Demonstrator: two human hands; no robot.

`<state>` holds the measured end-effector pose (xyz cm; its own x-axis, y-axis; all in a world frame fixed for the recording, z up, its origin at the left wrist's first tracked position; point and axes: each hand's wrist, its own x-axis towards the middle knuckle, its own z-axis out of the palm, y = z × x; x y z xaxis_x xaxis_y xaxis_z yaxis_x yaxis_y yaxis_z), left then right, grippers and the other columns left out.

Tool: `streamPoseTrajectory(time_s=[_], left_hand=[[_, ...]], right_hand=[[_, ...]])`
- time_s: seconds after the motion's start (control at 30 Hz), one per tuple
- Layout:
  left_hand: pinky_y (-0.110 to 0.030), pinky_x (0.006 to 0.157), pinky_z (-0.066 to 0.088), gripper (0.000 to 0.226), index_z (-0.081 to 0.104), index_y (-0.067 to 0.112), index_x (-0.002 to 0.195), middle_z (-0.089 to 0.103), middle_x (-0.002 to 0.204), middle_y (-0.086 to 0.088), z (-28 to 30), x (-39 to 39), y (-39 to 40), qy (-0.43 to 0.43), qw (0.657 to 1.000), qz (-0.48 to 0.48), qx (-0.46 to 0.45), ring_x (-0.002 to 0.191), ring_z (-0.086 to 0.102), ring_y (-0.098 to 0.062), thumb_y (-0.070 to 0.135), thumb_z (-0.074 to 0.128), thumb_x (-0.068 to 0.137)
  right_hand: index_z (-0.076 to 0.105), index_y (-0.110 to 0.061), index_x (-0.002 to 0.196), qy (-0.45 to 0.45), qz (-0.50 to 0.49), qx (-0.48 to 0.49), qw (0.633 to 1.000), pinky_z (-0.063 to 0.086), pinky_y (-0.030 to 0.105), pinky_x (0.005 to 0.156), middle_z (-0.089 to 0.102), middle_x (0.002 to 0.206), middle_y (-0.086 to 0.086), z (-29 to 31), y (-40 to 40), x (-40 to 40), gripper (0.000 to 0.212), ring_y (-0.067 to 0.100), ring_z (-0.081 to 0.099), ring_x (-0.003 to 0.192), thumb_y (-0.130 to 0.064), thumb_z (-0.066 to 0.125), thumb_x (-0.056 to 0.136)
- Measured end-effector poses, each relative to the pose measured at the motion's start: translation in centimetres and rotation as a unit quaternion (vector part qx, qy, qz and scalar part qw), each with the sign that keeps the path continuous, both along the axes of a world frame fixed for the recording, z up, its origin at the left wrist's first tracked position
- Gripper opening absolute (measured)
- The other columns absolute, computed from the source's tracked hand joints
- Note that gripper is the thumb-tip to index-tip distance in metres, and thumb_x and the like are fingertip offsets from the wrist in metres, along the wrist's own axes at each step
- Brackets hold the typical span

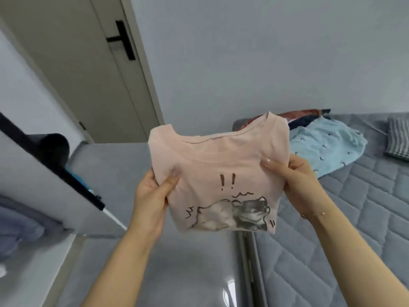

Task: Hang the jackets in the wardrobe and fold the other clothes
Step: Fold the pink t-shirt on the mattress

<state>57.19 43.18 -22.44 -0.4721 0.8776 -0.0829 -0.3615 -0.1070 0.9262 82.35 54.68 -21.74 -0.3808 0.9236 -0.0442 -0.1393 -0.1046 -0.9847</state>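
Pink folded cat-print T-shirt (219, 173) held between both hands.

One folded pink shirt (218, 173), held by two hands, left (152, 196) and right (296, 173). Beyond it on the bed (354, 218): one light-blue garment (327, 149), one checked pillow (398, 138).

A pale pink t-shirt (219, 165) printed with grey cats is seen; at two o'clock, light blue patterned fabric (327, 149) on grey quilting (354, 218).
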Motion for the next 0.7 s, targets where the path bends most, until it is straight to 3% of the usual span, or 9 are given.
streamPoseTrajectory(time_s=[0.2,0.37,0.47,0.57,0.7], left_hand=[[-0.019,0.063,0.055,0.040,0.067,0.005,0.109,0.076,0.099,-0.006,13.1,-15.1,-5.7,0.040,0.994,0.102,0.028,0.086,0.073,-0.014,0.020,0.073,0.072],[-0.019,0.063,0.056,0.043,0.069,0.008,0.104,0.075,0.102,-0.008,20.7,-24.2,-10.1,0.094,0.974,0.194,0.066,0.087,0.073,-0.013,0.034,0.073,0.070],[-0.019,0.063,0.055,0.038,0.073,0.010,0.096,0.076,0.098,-0.008,23.8,-28.4,-12.0,0.122,0.947,0.282,0.093,0.084,0.072,-0.013,0.039,0.072,0.072],[-0.022,0.067,0.056,0.031,0.073,0.008,0.100,0.075,0.100,-0.011,26.3,-32.1,-13.7,0.149,0.913,0.359,0.122,0.088,0.072,-0.017,0.032,0.070,0.081],[-0.025,0.072,0.058,0.032,0.072,0.010,0.105,0.075,0.103,-0.010,29.8,-36.0,-15.9,0.191,0.861,0.453,0.130,0.093,0.072,-0.019,0.032,0.069,0.082]], right_hand=[[0.075,-0.011,0.100,0.055,0.098,0.083,0.990,0.058,0.030,0.073,0.074,0.105,0.013,13.0,-1.2,-17.6,0.026,0.026,0.071,0.095,-0.028,0.075,0.079],[0.073,-0.008,0.104,0.103,0.174,0.130,0.971,0.057,0.028,0.073,0.072,0.108,0.014,20.4,-2.9,-30.3,0.022,0.029,0.070,0.098,-0.022,0.069,0.088],[0.071,-0.006,0.105,0.117,0.232,0.151,0.954,0.059,0.031,0.075,0.073,0.107,0.014,23.8,-3.1,-37.3,0.023,0.032,0.069,0.100,-0.023,0.067,0.089],[0.073,-0.009,0.100,0.137,0.284,0.182,0.931,0.058,0.042,0.086,0.073,0.106,0.014,26.6,-3.1,-44.0,0.021,0.032,0.069,0.100,-0.025,0.069,0.087],[0.072,-0.011,0.097,0.195,0.368,0.195,0.888,0.057,0.042,0.078,0.073,0.103,0.016,29.7,-3.5,-52.5,0.020,0.030,0.070,0.093,-0.028,0.068,0.087]])
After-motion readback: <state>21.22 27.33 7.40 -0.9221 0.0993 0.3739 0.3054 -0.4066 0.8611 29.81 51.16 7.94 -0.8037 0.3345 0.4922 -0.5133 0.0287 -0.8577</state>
